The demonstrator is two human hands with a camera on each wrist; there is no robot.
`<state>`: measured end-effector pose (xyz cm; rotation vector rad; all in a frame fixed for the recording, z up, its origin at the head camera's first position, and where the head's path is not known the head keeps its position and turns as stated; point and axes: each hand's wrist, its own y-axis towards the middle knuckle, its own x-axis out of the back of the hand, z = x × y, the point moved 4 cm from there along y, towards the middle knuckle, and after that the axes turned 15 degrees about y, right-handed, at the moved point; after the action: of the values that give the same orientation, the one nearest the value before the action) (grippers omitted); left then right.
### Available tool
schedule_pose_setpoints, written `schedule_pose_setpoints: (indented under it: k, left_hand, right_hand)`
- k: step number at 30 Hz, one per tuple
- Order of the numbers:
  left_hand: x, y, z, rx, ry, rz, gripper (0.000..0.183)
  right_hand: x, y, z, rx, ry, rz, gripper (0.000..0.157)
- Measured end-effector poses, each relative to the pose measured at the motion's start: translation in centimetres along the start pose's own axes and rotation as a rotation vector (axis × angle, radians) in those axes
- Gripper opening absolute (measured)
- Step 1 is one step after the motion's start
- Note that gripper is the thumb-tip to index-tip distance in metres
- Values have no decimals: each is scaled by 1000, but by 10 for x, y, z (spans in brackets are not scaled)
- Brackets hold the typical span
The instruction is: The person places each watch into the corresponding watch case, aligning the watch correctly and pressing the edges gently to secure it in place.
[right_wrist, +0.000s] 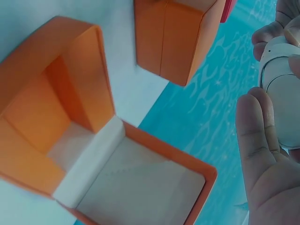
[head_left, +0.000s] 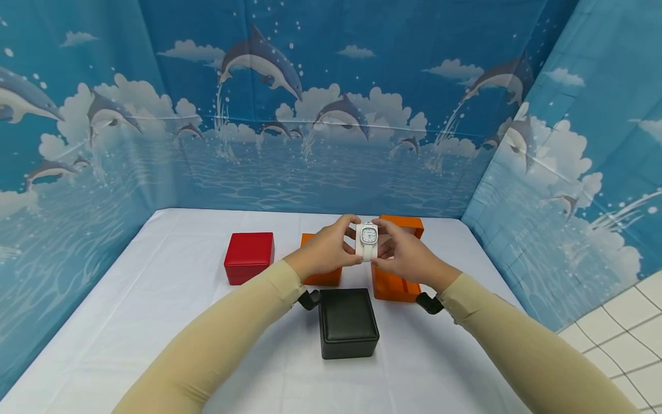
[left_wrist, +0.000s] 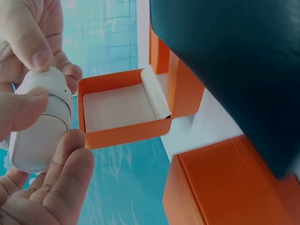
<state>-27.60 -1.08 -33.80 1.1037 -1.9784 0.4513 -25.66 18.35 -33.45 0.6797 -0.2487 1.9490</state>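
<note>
A watch (head_left: 369,234) with a white strap and a pale, rounded-square face is wrapped around a white cushion (left_wrist: 33,146). My left hand (head_left: 329,246) grips its left side with thumb and fingers. From the right, my right hand (head_left: 405,253) pinches the same watch and cushion. Both hands hold it raised, face toward the head camera. Behind and below my right hand stands an orange box (head_left: 394,287) with its lid up and a pale lining (right_wrist: 145,187). In both wrist views the cushion's smooth side and part of the strap show between the fingers.
A closed orange box (head_left: 324,279) sits partly hidden behind my left hand. Nearer stands a closed black box (head_left: 349,319), between my forearms. A closed red box (head_left: 249,253) lies farther left on the white-covered table (head_left: 129,299). Dolphin-printed curtains (head_left: 320,172) border the table.
</note>
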Motion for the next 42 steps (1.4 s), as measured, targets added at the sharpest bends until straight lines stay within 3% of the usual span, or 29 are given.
schedule_pose_setpoints:
  k: [12,21,26,34,42]
  left_hand:
    - [-21,27,-19,22,62,67,84]
    - [-40,46,-29,38,217,89,80]
    - [-49,58,-31,44,283,111,77]
    - [-62,71,-30,56,310,165,75]
    - [-70,81,-32,46,399,257,52]
  right_hand:
    - [26,-13,-22,-82,-30,-2,87]
    - [37,-20,-44,-119,-73,-9,82]
    - [41,-22,-55,-162,-95,0,81]
    - [44,-22,-73,-231,-108,30,80]
    - [44,-22,-89,-257,-114,62,83]
